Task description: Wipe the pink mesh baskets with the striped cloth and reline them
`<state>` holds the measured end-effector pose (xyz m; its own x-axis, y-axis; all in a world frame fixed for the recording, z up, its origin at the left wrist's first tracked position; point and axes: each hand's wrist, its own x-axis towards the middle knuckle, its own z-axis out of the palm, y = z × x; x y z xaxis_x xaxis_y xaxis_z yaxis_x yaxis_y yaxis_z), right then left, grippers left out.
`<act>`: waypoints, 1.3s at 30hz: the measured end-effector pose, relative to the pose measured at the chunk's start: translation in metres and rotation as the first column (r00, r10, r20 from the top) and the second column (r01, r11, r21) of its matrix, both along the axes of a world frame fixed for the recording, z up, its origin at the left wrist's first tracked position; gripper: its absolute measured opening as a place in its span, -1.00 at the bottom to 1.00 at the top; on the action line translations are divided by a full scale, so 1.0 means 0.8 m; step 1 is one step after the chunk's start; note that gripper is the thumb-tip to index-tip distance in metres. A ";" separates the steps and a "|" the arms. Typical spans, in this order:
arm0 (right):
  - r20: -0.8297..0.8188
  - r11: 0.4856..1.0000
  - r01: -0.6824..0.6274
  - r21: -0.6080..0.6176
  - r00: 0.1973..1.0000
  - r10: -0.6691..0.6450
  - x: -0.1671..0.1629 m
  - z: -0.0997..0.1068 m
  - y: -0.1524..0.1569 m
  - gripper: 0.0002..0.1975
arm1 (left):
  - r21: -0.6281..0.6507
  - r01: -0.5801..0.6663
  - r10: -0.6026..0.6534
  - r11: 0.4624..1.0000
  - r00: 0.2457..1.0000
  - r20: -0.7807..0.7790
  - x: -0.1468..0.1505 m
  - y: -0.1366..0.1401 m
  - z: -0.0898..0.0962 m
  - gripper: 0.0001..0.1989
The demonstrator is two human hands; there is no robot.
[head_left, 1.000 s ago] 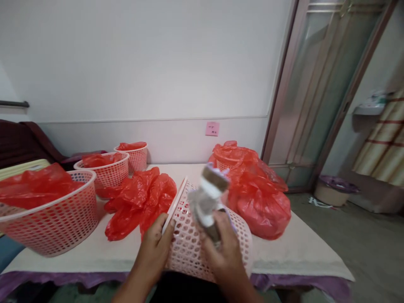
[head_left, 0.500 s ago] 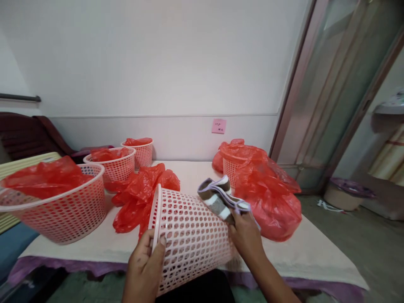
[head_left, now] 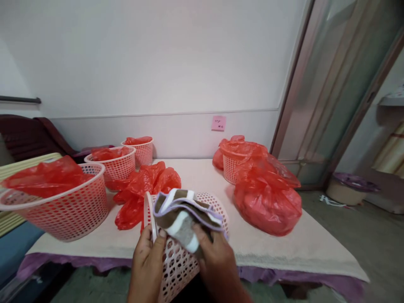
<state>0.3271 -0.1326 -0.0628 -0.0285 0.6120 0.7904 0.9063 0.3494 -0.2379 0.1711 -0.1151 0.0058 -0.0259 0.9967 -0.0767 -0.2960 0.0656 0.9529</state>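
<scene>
Tipped on its side, a pink perforated plastic basket (head_left: 178,269) is at the table's front edge. My left hand (head_left: 147,263) grips its rim, thumb on the outside. Bunched in my right hand (head_left: 216,261) is a striped cloth (head_left: 179,219) in brown, white and grey with a lilac edge. The cloth lies over the basket's side near the rim and hides part of it. Just behind the basket is a crumpled red plastic bag (head_left: 147,185) on the table.
At left stand a large pink basket (head_left: 78,214) and two smaller baskets (head_left: 121,168), (head_left: 144,153), all with red bags inside. Right of centre, a filled red bag (head_left: 268,206) sits before a bag-covered basket (head_left: 232,168). A pale cloth covers the table (head_left: 284,256). A bin (head_left: 345,191) stands on the floor.
My right hand has moved left and down with the cloth, from the basket's base end toward its rim. The basket has tilted and sunk slightly; my left hand still holds the rim.
</scene>
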 end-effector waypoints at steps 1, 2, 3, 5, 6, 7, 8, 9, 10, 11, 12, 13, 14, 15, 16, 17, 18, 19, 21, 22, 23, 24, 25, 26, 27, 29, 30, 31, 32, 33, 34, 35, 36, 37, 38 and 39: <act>-0.020 0.998 0.069 -0.004 0.997 -0.069 0.018 -0.007 0.007 -0.42 | -0.025 -0.018 0.018 1.000 1.000 -0.002 -0.002 0.001 -0.001 -0.54; -0.053 0.991 0.133 -0.025 0.990 -0.135 0.037 -0.013 0.014 -0.41 | -0.045 -0.034 0.034 0.998 0.999 0.000 -0.002 0.001 -0.001 -0.57; -0.093 0.979 0.192 -0.062 0.976 -0.197 0.052 -0.018 0.020 -0.43 | -0.057 -0.044 0.045 0.997 0.999 0.006 -0.002 0.002 -0.002 -0.60; -0.194 0.956 0.255 -0.146 0.940 -0.280 0.069 -0.026 0.024 -0.46 | -0.062 -0.039 0.041 0.997 0.999 0.031 0.002 0.004 -0.002 -0.64; -0.242 0.953 0.252 -0.169 0.927 -0.288 0.067 -0.028 0.022 -0.47 | -0.055 -0.032 0.034 0.998 0.999 0.039 0.005 0.005 -0.001 -0.65; -0.284 0.958 0.229 -0.172 0.920 -0.271 0.059 -0.028 0.017 -0.48 | -0.047 -0.026 0.028 0.999 0.999 0.045 0.009 0.006 0.001 -0.65; -0.315 0.970 0.185 -0.156 0.922 -0.226 0.044 -0.028 0.010 -0.47 | -0.036 -0.022 0.024 0.999 0.998 0.050 0.013 0.008 0.002 -0.64; -0.336 0.984 0.131 -0.118 0.928 -0.164 0.025 -0.028 0.002 -0.46 | -0.020 -0.021 0.022 1.000 0.999 0.049 0.018 0.009 0.004 -0.63; -0.343 0.994 0.068 -0.081 0.935 -0.092 0.003 -0.028 -0.007 -0.44 | -0.006 -0.019 0.020 1.000 0.999 0.041 0.021 0.011 0.007 -0.61; -0.342 0.998 -0.022 -0.052 0.940 0.003 -0.020 -0.028 -0.016 -0.42 | 0.006 -0.021 0.020 1.000 0.999 0.032 0.025 0.013 0.009 -0.58; -0.359 0.996 -0.083 -0.008 0.930 0.075 -0.041 -0.028 -0.024 -0.43 | 0.016 -0.021 0.021 1.000 0.999 0.030 0.027 0.014 0.011 -0.55; -0.372 0.993 -0.116 0.023 0.921 0.116 -0.058 -0.030 -0.030 -0.44 | 0.019 -0.022 0.021 1.000 0.999 0.030 0.029 0.015 0.012 -0.51; -0.380 0.990 -0.133 0.044 0.915 0.140 -0.070 -0.032 -0.033 -0.46 | 0.015 -0.021 0.021 1.000 0.999 0.033 0.030 0.016 0.013 -0.48; -0.385 0.990 -0.128 0.061 0.912 0.142 -0.077 -0.035 -0.034 -0.47 | 0.003 -0.019 0.019 1.000 0.999 0.044 0.031 0.016 0.014 -0.47; -0.384 0.992 -0.109 0.067 0.915 0.126 -0.077 -0.038 -0.033 -0.48 | -0.008 -0.014 0.015 1.000 0.998 0.066 0.032 0.016 0.013 -0.47; -0.381 0.995 -0.078 0.062 0.920 0.096 -0.071 -0.042 -0.029 -0.49 | -0.019 -0.011 0.013 1.000 0.995 0.095 0.033 0.016 0.011 -0.48; -0.381 0.998 -0.038 0.051 0.923 0.055 -0.061 -0.046 -0.024 -0.49 | -0.032 -0.007 0.011 0.999 0.992 0.127 0.034 0.015 0.009 -0.50; -0.385 1.000 0.004 0.030 0.923 0.008 -0.047 -0.050 -0.018 -0.49 | -0.049 -0.003 0.011 0.999 0.987 0.163 0.035 0.015 0.007 -0.52; -0.408 0.996 0.083 -0.039 0.908 -0.092 -0.014 -0.058 -0.007 -0.49 | -0.087 0.007 0.013 0.996 0.973 0.230 0.037 0.014 0.001 -0.53; -0.423 0.991 0.108 -0.076 0.897 -0.130 0.003 -0.062 -0.003 -0.48 | -0.107 0.009 0.017 0.994 0.969 0.247 0.038 0.013 -0.001 -0.53; -0.437 0.986 0.125 -0.110 0.885 -0.161 0.019 -0.066 0.000 -0.46 | -0.123 0.010 0.022 0.992 0.968 0.249 0.038 0.013 -0.003 -0.52; -0.454 0.980 0.138 -0.140 0.871 -0.188 0.034 -0.070 0.002 -0.44 | -0.135 0.008 0.025 0.991 0.970 0.241 0.038 0.012 -0.003 -0.52; -0.475 0.974 0.151 -0.171 0.853 -0.216 0.048 -0.074 0.004 -0.44 | -0.146 0.006 0.028 0.989 0.973 0.229 0.037 0.011 -0.003 -0.53; -0.502 0.965 0.165 -0.204 0.828 -0.248 0.062 -0.077 0.005 -0.46 | -0.153 0.009 0.025 0.988 0.976 0.218 0.035 0.011 -0.002 -0.55; -0.535 0.953 0.183 -0.242 0.794 -0.288 0.074 -0.080 0.006 -0.49 | -0.163 0.010 0.024 0.987 0.978 0.209 0.033 0.010 -0.001 -0.57; -0.599 0.909 0.225 -0.352 0.692 -0.403 0.099 -0.082 0.007 -0.54 | -0.192 0.004 0.035 0.981 0.979 0.201 0.028 0.008 0.003 -0.63; -0.623 0.878 0.242 -0.414 0.628 -0.467 0.109 -0.082 0.008 -0.56 | -0.208 -0.006 0.049 0.978 0.978 0.201 0.025 0.007 0.005 -0.66; -0.634 0.844 0.251 -0.474 0.568 -0.525 0.118 -0.080 0.008 -0.57 | -0.221 -0.016 0.061 0.975 0.978 0.202 0.024 0.007 0.007 -0.68; -0.640 0.816 0.262 -0.515 0.516 -0.569 0.123 -0.077 0.007 -0.57 | -0.233 -0.028 0.077 0.972 0.976 0.202 0.022 0.006 0.009 -0.71; -0.644 0.798 0.274 -0.536 0.480 -0.597 0.125 -0.073 0.006 -0.58 | -0.242 -0.044 0.095 0.969 0.975 0.202 0.022 0.006 0.010 -0.74; -0.651 0.796 0.285 -0.533 0.463 -0.602 0.122 -0.070 0.004 -0.58 | -0.247 -0.052 0.104 0.968 0.973 0.205 0.023 0.006 0.012 -0.76; -0.662 0.812 0.291 -0.505 0.474 -0.581 0.114 -0.067 0.002 -0.59 | -0.248 -0.056 0.110 0.967 0.971 0.211 0.025 0.007 0.013 -0.79; -0.669 0.843 0.288 -0.454 0.515 -0.536 0.100 -0.066 -0.001 -0.61 | -0.248 -0.053 0.110 0.967 0.969 0.222 0.027 0.007 0.014 -0.81; -0.673 0.880 0.272 -0.389 0.569 -0.473 0.082 -0.064 -0.005 -0.61 | -0.246 -0.045 0.105 0.968 0.965 0.239 0.031 0.008 0.015 -0.83; -0.655 0.923 0.231 -0.308 0.652 -0.382 0.061 -0.064 -0.009 -0.63 | -0.243 -0.033 0.098 0.969 0.961 0.258 0.034 0.009 0.016 -0.85; -0.607 0.960 0.188 -0.205 0.745 -0.276 0.038 -0.064 -0.015 -0.65 | -0.239 -0.014 0.083 0.971 0.956 0.282 0.038 0.010 0.018 -0.85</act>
<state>0.3572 -0.1442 -0.1139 0.5996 0.6261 0.4985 0.5891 0.0763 -0.8044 0.2018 -0.1067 0.0201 -0.0157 0.9484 -0.3166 -0.5640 0.2531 0.7861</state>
